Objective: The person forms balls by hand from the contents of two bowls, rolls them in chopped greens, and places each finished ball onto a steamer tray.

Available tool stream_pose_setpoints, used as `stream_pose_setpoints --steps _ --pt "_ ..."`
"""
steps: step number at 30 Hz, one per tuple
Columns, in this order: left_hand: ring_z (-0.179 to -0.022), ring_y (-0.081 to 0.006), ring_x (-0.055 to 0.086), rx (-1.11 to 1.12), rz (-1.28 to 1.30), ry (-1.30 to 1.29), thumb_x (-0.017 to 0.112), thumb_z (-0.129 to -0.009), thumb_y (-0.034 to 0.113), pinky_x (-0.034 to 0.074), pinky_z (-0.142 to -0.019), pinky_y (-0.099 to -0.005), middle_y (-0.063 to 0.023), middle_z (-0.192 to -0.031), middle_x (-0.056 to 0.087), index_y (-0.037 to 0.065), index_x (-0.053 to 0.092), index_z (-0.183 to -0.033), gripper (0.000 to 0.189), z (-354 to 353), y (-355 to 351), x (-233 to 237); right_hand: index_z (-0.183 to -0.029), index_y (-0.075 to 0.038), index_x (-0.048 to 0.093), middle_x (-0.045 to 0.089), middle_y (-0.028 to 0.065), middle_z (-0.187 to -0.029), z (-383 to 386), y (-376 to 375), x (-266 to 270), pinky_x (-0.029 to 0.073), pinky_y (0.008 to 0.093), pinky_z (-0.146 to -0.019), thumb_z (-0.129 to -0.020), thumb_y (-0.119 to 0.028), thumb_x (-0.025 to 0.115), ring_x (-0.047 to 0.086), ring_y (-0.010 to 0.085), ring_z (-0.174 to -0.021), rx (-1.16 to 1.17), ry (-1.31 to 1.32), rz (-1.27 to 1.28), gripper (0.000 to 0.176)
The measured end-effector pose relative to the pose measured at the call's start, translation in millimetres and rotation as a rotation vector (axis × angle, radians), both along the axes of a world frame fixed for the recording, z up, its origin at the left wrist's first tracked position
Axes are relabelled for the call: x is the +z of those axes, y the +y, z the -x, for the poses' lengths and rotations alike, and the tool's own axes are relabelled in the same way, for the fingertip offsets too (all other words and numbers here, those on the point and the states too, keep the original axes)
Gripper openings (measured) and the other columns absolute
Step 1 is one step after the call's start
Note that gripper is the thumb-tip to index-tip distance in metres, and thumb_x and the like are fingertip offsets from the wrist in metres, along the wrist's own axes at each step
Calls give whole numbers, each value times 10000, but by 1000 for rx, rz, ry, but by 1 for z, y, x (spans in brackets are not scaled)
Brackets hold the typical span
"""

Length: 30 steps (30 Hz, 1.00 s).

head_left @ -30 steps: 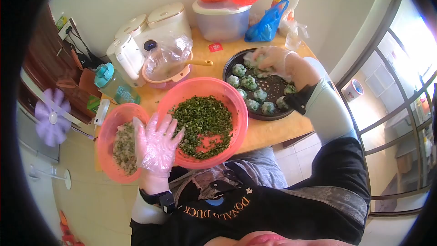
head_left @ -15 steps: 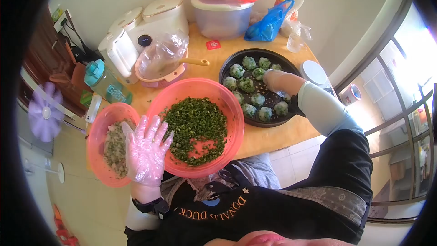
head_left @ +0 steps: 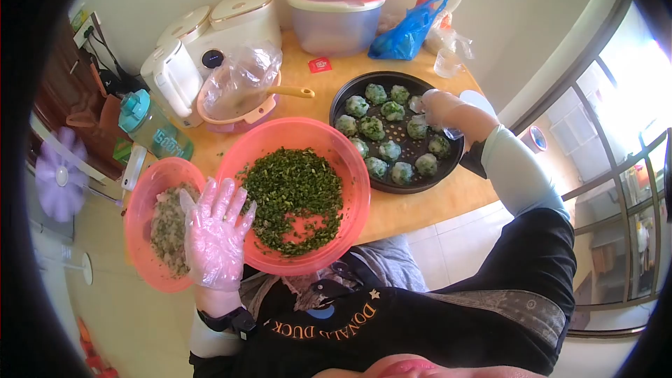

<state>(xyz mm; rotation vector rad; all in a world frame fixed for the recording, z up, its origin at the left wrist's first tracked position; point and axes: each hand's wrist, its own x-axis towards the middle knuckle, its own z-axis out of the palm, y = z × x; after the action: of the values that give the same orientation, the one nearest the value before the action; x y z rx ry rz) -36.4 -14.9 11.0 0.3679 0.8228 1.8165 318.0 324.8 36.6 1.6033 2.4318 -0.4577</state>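
Observation:
My left hand [head_left: 216, 241], in a clear plastic glove, is open with fingers spread over the gap between two pink bowls. The larger bowl [head_left: 355, 217] holds chopped green leaves. In the smaller bowl [head_left: 140, 259] lies a pale minced mix with green bits. My right hand [head_left: 442, 108], also gloved, is over the right part of a round black pan [head_left: 341, 103]. Its fingertips are beside a pale ball at the upper right, and whether they hold anything is hidden. Several green-flecked balls [head_left: 372, 128] sit in the pan.
Behind the bowls stand a basin [head_left: 266, 106] with a plastic bag and yellow-handled spoon, a white appliance [head_left: 245, 17], a teal bottle [head_left: 155, 126] and a lidded tub [head_left: 332, 28]. A blue bag [head_left: 406, 35] and clear cup [head_left: 447, 63] are at the back right.
My right hand has shifted right and up across the pan, uncovering more balls. My left hand keeps its spread pose. The whole view has shifted slightly.

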Motion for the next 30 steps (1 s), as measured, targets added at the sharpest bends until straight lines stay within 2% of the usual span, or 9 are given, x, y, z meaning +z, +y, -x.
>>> stream_pose_setpoints --steps 3,6,12,18,22,25,27,28,30 --pt "-1467 -383 307 7 21 -12 471 -1020 514 268 -1193 -554 -213 -1601 292 39 268 -1567 753 -2 -1 4 -1096 -48 725 722 194 -1010 -5 9 -21 541 442 -850 -860 -118 618 707 362 -936 205 -133 -133 268" --pt "-1465 -384 312 16 33 -7 463 -1027 505 268 -1195 -551 -212 -1599 296 36 275 -1564 737 -2 -2 4 -1025 -37 727 728 187 -1011 -9 27 -55 539 442 -835 -830 -137 679 698 364 -967 335 -233 -65 224" --pt "-1459 -385 324 6 -23 29 489 -1020 492 272 -1194 -548 -217 -1597 298 34 284 -1560 737 2 -9 -4 -992 -43 741 729 181 -996 -9 50 -79 542 441 -836 -818 -141 676 697 362 -958 414 -232 -122 210" --pt "-1456 -365 339 -21 -50 37 507 -1013 479 289 -1187 -528 -199 -1595 318 37 297 -1555 730 7 -13 -9 -1076 -48 721 719 187 -1052 -6 29 -40 542 430 -871 -792 -159 696 694 368 -993 309 -78 -148 307" --pt "-1449 -348 359 -19 -21 29 486 -1026 446 304 -1181 -512 -184 -1586 348 42 312 -1549 684 5 -13 -7 -1144 -28 696 690 204 -1115 3 21 -34 529 435 -910 -746 -197 762 686 378 -989 262 -165 -82 438" --pt "-1431 -376 367 -7 11 91 436 -1052 397 337 -1176 -536 -221 -1569 337 8 301 -1542 640 0 -11 -2 -1162 -37 710 701 205 -1072 4 28 -53 531 446 -912 -793 -316 769 684 383 -988 319 -97 -98 466" --pt "-1424 -373 378 1 10 79 429 -1058 387 341 -1174 -532 -218 -1563 350 9 306 -1540 625 -3 -11 0 -1111 -37 739 713 210 -1039 25 23 -54 535 444 -911 -847 -457 725 681 386 -1000 225 -357 -33 496" --pt "-1417 -369 389 6 13 65 422 -1063 376 346 -1172 -528 -215 -1556 362 10 311 -1538 610 -3 -12 1 -978 9 754 730 225 -985 29 22 -60 564 459 -828 -854 -265 715 710 399 -932 187 -340 -61 303" --pt "-1415 -372 392 22 12 74 419 -1066 376 343 -1173 -530 -214 -1552 369 9 313 -1536 606 -1 -14 2 -988 14 751 728 230 -994 33 18 -57 565 460 -826 -856 -241 703 711 399 -938 174 -337 -56 291"
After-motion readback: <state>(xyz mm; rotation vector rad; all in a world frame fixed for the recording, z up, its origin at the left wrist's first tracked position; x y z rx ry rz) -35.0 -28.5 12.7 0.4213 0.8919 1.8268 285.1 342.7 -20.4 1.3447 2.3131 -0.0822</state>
